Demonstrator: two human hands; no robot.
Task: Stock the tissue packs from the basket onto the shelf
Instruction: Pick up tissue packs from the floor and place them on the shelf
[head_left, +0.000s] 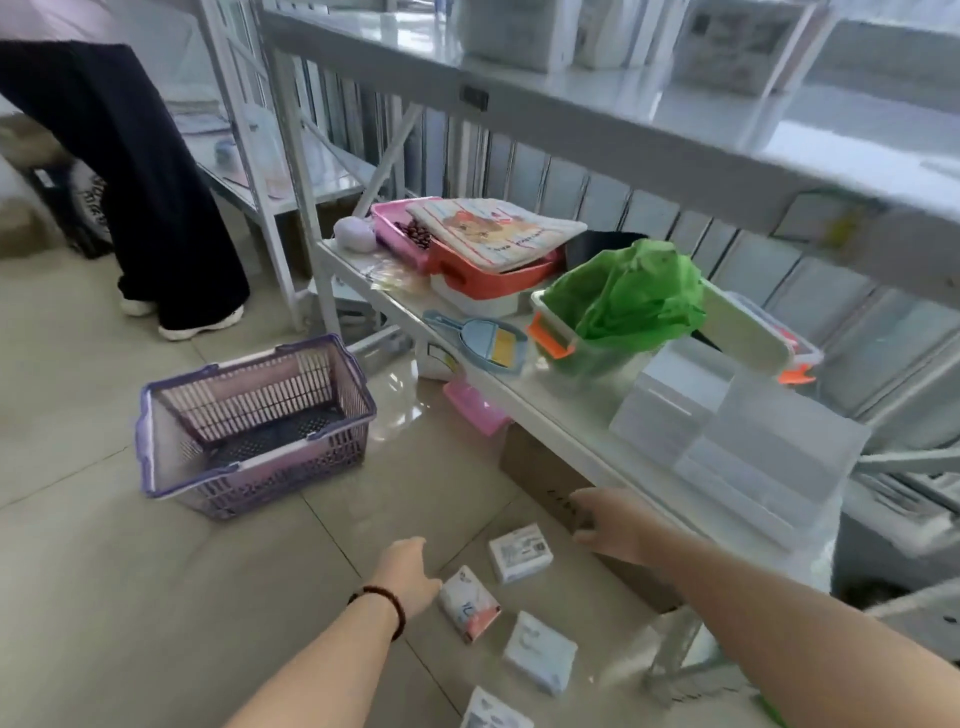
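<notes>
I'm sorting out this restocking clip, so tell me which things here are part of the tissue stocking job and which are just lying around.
Part of the job:
purple basket
tissue packs on the floor
white shelf
left hand
right hand

Just lying about:
green bag in a tub
orange box
blue dustpan
clear plastic boxes
cardboard box

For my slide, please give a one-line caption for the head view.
Left hand reaches toward tissue packs on the floor beside an empty purple basket; right hand nears the shelf.
</notes>
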